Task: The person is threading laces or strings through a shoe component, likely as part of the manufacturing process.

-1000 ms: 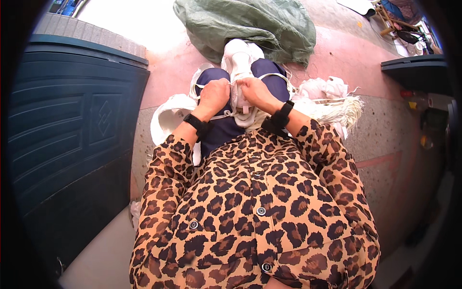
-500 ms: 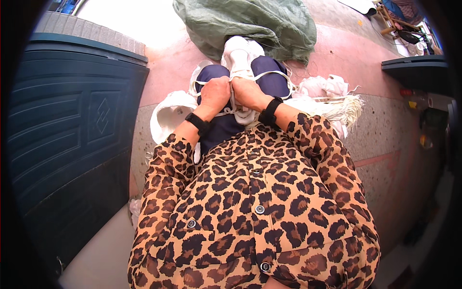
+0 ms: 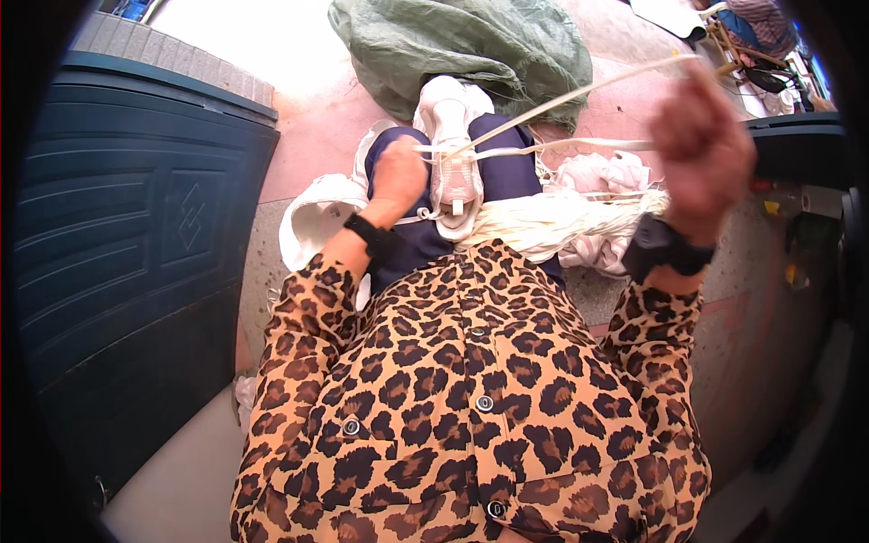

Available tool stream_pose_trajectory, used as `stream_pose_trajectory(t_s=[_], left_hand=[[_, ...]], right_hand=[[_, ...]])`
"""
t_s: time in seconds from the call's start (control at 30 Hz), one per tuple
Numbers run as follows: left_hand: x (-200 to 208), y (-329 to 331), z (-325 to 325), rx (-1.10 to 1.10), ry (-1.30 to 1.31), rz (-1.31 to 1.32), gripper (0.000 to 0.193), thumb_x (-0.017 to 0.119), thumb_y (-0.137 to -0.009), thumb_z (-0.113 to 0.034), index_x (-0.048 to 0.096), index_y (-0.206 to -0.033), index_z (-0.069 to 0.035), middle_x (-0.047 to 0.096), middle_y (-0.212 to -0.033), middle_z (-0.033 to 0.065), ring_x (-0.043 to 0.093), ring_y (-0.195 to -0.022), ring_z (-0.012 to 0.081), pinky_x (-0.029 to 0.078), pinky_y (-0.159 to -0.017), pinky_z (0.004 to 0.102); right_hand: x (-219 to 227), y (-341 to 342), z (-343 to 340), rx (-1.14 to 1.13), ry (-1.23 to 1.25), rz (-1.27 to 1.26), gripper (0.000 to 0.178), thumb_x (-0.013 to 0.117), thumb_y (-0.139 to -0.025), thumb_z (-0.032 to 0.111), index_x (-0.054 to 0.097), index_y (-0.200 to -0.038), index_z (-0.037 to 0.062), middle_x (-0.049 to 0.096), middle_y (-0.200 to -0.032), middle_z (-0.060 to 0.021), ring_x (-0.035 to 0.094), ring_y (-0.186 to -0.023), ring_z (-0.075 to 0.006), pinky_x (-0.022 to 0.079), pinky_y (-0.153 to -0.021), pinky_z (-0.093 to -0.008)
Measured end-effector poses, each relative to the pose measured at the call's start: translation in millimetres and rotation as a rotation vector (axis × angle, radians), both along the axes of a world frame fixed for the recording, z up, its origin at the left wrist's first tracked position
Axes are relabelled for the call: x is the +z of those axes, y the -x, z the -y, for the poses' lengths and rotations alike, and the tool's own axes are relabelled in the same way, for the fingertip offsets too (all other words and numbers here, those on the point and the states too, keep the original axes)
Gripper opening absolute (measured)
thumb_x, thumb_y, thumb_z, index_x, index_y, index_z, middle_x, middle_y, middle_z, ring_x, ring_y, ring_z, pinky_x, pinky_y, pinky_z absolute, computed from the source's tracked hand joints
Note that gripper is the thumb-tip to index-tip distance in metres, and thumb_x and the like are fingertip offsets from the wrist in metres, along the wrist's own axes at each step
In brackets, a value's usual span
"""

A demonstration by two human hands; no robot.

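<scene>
A white sneaker (image 3: 456, 179) rests between my dark-trousered knees, its heel toward me. Cream shoelaces (image 3: 579, 91) run from it. My left hand (image 3: 400, 176) is closed beside the shoe's left side, pinching a short stretch of lace. Raised out to the right, my right hand (image 3: 701, 149) is closed and somewhat blurred. One lace stretches taut from the shoe up to its fingertips; a second strand reaches toward the same hand lower down. Across my right thigh lies a bundle of loose cream laces (image 3: 543, 222).
Another white shoe (image 3: 317, 222) lies by my left leg. Pale pinkish-white cloth or shoes (image 3: 602, 176) sit at my right. Beyond my knees is a green woven sack (image 3: 471, 45). A dark blue panelled door (image 3: 145, 217) stands at left. Another person (image 3: 765, 23) is partly visible far right.
My right hand has swung away from the shoe, up and to the right, drawing the lace out with it. The left hand has stayed near the shoe. More of the lace bundle shows.
</scene>
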State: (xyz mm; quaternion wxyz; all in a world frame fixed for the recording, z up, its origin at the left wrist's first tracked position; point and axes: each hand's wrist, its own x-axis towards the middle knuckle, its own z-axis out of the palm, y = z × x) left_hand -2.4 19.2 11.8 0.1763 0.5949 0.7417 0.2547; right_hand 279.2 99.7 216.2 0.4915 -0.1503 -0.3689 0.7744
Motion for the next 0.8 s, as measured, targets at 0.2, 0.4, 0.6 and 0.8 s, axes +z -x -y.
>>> stream_pose_trajectory(t_s=[0.2,0.4,0.6,0.8], left_hand=[[3,1,-9,-0.147,0.041,0.017,0.018,0.051,-0.072,-0.004,0.059,-0.088,-0.002,0.057,-0.081,0.0152,0.056,-0.079,0.0301,0.045,-0.071,0.0375],[15,7,-23,-0.283,0.234,0.302,0.023,0.049,-0.085,-0.017,0.059,-0.092,0.003,0.062,-0.084,0.0129,0.057,-0.080,0.0179,0.043,-0.074,0.0286],[23,1,-32,-0.456,0.518,0.459,0.026,0.049,-0.087,-0.018,0.058,-0.093,0.006,0.061,-0.082,0.0077,0.053,-0.077,0.0126,0.042,-0.072,0.0258],[47,7,-40,-0.758,0.482,0.246,0.026,0.049,-0.087,-0.020,0.058,-0.088,0.004,0.061,-0.083,0.0053,0.054,-0.080,0.0130,0.042,-0.073,0.0245]], right_hand=[[58,-28,2,0.216,-0.252,-0.302,0.024,0.030,-0.090,0.007,0.041,-0.101,-0.0106,0.025,-0.051,0.0054,0.018,-0.036,-0.0026,0.015,-0.030,-0.0185],[53,-40,4,0.222,-0.299,-0.301,0.025,0.030,-0.089,0.007,0.043,-0.100,-0.0111,0.025,-0.047,0.0056,0.018,-0.033,-0.0016,0.016,-0.028,-0.0176],[52,-44,0,0.137,-0.328,-0.317,0.021,0.032,-0.089,0.007,0.045,-0.094,-0.0090,0.026,-0.045,0.0061,0.018,-0.032,-0.0014,0.015,-0.028,-0.0179],[35,-55,-8,-0.146,-0.207,-0.019,0.023,0.036,-0.090,0.013,0.049,-0.097,-0.0044,0.019,-0.055,0.0063,0.016,-0.042,-0.0038,0.014,-0.037,-0.0188]])
